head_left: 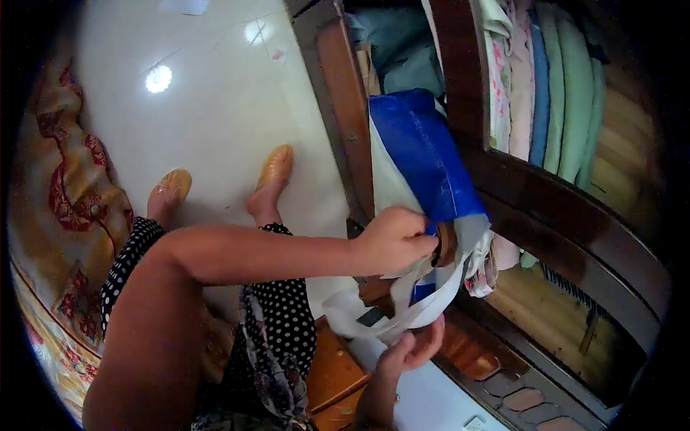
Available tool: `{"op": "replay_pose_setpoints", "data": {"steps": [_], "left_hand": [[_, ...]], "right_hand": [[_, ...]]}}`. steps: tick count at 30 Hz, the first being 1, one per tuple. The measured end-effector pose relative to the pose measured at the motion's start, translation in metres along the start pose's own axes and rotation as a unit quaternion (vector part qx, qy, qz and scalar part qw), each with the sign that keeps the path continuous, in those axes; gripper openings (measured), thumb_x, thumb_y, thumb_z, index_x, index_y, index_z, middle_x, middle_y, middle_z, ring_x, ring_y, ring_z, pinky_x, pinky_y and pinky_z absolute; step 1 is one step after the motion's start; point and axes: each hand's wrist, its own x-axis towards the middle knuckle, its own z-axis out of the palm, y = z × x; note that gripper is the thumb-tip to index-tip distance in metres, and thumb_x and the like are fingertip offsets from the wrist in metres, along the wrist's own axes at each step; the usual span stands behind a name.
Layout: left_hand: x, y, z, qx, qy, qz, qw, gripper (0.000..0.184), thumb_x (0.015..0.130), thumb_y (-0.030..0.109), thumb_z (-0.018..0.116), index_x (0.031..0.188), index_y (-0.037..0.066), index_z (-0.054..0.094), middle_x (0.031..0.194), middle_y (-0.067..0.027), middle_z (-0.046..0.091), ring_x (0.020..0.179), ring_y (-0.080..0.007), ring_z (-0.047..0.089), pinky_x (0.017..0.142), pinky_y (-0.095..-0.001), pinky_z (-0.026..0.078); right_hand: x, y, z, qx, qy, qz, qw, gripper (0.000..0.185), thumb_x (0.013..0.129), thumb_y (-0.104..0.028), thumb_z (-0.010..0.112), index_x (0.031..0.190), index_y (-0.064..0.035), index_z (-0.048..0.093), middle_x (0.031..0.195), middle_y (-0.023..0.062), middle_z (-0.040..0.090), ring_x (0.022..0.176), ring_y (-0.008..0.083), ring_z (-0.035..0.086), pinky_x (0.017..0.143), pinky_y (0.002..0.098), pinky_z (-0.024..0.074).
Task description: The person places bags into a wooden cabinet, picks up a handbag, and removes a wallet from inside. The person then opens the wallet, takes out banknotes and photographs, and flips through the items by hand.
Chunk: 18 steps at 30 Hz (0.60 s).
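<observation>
A blue and white bag (424, 147) with a pale looped strap (431, 305) hangs at the front of a dark wooden cabinet. My left hand (395, 241) is closed at the bag's open end, its fingers wrapped on the rim. Below it, my right hand (417, 348) has its fingers curled against the lower part of the strap loop. Brown and dark shapes show inside the bag's mouth, but I cannot make out what they are.
Several folded or hanging garments (568, 100) fill the upper cabinet section. A black-bristled brush or comb (575, 294) lies in the lower section. Patterned bedding (65, 179) is at the left. My feet in yellow slippers (277, 165) stand on the pale tiled floor (215, 115).
</observation>
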Motion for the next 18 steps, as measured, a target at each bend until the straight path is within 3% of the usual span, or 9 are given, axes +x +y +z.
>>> {"op": "replay_pose_setpoints", "data": {"steps": [1,3,4,7,9,11,14,16,18], "left_hand": [[-0.004,-0.005,-0.006,0.000,-0.007,0.000,1.000,0.021,0.068,0.017,0.057,0.057,-0.001,0.052,0.054,-0.0184,0.047,0.049,-0.0319,0.050,0.045,-0.0368,0.037],[-0.012,-0.015,-0.016,0.045,-0.040,0.055,0.997,0.019,0.068,0.015,0.056,0.058,0.000,0.052,0.051,-0.0172,0.042,0.047,-0.0316,0.048,0.043,-0.0364,0.036],[-0.015,-0.017,-0.025,0.044,-0.050,0.050,0.997,0.019,0.068,0.015,0.056,0.058,0.000,0.052,0.051,-0.0172,0.042,0.047,-0.0316,0.048,0.043,-0.0364,0.036],[-0.003,-0.009,-0.057,0.159,-0.185,0.116,0.963,0.012,0.065,0.014,0.058,0.067,0.003,0.055,0.058,-0.0133,0.047,0.057,-0.0291,0.051,0.053,-0.0381,0.039],[0.008,0.003,-0.071,0.288,-0.266,0.297,0.871,0.025,0.063,0.017,0.061,0.084,0.007,0.055,0.076,-0.0096,0.053,0.077,-0.0269,0.053,0.072,-0.0424,0.038],[0.025,0.009,-0.093,0.525,-0.219,0.133,0.811,0.045,0.058,0.021,0.068,0.099,0.010,0.051,0.097,-0.0083,0.052,0.099,-0.0256,0.046,0.087,-0.0461,0.030],[0.053,0.022,-0.094,0.532,-0.049,0.227,0.814,0.056,0.053,0.022,0.073,0.102,0.008,0.051,0.111,-0.0098,0.048,0.112,-0.0255,0.039,0.093,-0.0454,0.028],[0.066,0.030,-0.087,0.573,-0.192,0.303,0.737,0.058,0.045,0.017,0.074,0.098,0.007,0.053,0.127,-0.0070,0.038,0.122,-0.0276,0.029,0.097,-0.0471,0.024],[0.068,0.020,-0.078,0.550,-0.240,0.320,0.733,0.052,0.046,0.016,0.073,0.094,0.007,0.054,0.127,-0.0056,0.039,0.123,-0.0267,0.028,0.098,-0.0472,0.023]], "right_hand": [[-0.001,0.005,-0.008,-0.002,0.006,0.002,1.000,0.036,0.080,-0.013,0.052,0.111,0.0031,0.044,0.110,0.0142,0.047,0.101,0.0221,0.045,0.089,0.0341,0.0355],[-0.016,0.038,-0.049,-0.051,0.151,0.210,0.965,0.029,0.082,-0.016,0.050,0.105,0.0024,0.048,0.106,0.0127,0.049,0.098,0.0216,0.046,0.086,0.0330,0.0374],[-0.036,0.076,-0.063,-0.216,0.114,0.242,0.939,0.024,0.085,-0.017,0.046,0.100,0.0016,0.050,0.103,0.0109,0.051,0.095,0.0199,0.047,0.084,0.0316,0.0386],[-0.094,0.192,-0.057,-0.230,-0.084,0.168,0.955,0.042,0.080,-0.023,0.053,0.116,-0.0025,0.046,0.115,0.0119,0.049,0.108,0.0240,0.044,0.091,0.0326,0.0346],[-0.083,0.210,-0.019,-0.084,0.025,0.266,0.960,0.041,0.080,-0.022,0.052,0.116,-0.0018,0.046,0.114,0.0125,0.049,0.108,0.0246,0.044,0.091,0.0329,0.0348],[-0.046,0.197,0.015,-0.033,0.097,0.308,0.946,0.041,0.081,-0.022,0.052,0.115,-0.0011,0.046,0.114,0.0132,0.049,0.107,0.0252,0.045,0.091,0.0332,0.0351],[-0.014,0.192,0.031,-0.036,0.138,0.315,0.938,0.040,0.081,-0.021,0.051,0.114,0.0000,0.046,0.114,0.0143,0.049,0.107,0.0261,0.045,0.090,0.0337,0.0356],[-0.006,0.194,0.037,-0.041,0.149,0.310,0.938,0.039,0.081,-0.020,0.051,0.114,0.0007,0.047,0.113,0.0149,0.049,0.106,0.0266,0.045,0.090,0.0341,0.0358],[0.000,0.192,0.041,-0.045,0.158,0.303,0.939,0.039,0.081,-0.020,0.050,0.113,0.0014,0.047,0.113,0.0156,0.049,0.106,0.0272,0.046,0.090,0.0344,0.0361]]}}
